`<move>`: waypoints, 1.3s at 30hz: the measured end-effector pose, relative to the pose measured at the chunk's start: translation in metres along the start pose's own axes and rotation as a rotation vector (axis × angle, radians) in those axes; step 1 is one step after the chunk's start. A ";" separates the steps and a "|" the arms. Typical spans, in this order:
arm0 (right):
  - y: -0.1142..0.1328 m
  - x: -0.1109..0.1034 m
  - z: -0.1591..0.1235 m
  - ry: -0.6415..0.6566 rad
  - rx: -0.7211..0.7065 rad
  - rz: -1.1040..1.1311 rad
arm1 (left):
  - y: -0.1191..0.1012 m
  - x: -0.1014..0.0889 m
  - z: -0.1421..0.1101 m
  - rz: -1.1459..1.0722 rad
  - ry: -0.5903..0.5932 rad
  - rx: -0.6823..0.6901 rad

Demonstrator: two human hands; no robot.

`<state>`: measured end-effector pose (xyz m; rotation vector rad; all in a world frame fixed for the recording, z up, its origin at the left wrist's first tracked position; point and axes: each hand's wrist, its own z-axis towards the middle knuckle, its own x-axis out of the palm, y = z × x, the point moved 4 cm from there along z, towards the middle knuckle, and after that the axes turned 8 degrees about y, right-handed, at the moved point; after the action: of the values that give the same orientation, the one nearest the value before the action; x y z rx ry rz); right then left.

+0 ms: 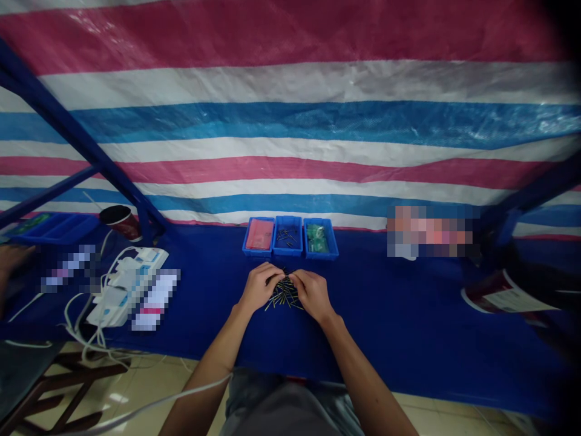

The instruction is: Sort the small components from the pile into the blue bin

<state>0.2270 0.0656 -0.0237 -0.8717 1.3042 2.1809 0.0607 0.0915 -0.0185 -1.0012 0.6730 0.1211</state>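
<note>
Left hand (258, 287) and right hand (313, 295) curled over a loose pile of thin dark pins (285, 295), straight ahead at 12 o'clock from the torso. Knuckles up, fingers arched, the two hands half-cupped and almost touching each other above the middle of the pile. Neither hand flat, neither tightly closed. Any actual hold on the pins impossible to tell, with the fingers hiding the point of contact. Pins splayed in mixed directions across the blue cloth of the tabletop (385, 345), a few sticking out past the hands toward 7 and 4 o'clock. Work of the moment: both hands together at this pile, the nearby trays untouched.

Just beyond, at 12 o'clock, three blue plastic trays side by side: a pink sheet in the left tray (258, 237), dark pins in the middle tray (287, 227), a green item in the right tray (321, 238). Farther out at 10 o'clock, a white power strip (127, 287) amid white cables (77, 321), with a dark red paper cup (120, 221) and a blue compartment tray (54, 228) past it. At 9 o'clock, part of another person's hand (13, 257). At 4 o'clock, a labelled red container (499, 293).
</note>
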 end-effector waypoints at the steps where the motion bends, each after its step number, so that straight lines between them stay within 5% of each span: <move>1: 0.000 -0.001 0.000 -0.007 -0.004 0.029 | 0.000 0.000 0.000 0.000 -0.001 -0.002; 14: -0.001 -0.003 -0.002 -0.115 -0.027 0.226 | 0.000 -0.002 0.000 0.033 -0.021 -0.011; 39: 0.004 0.003 -0.001 -0.022 -0.011 0.161 | 0.002 0.001 0.000 0.024 0.030 0.011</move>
<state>0.2227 0.0625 -0.0234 -0.7687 1.3957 2.3153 0.0603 0.0924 -0.0209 -0.9859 0.7123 0.1234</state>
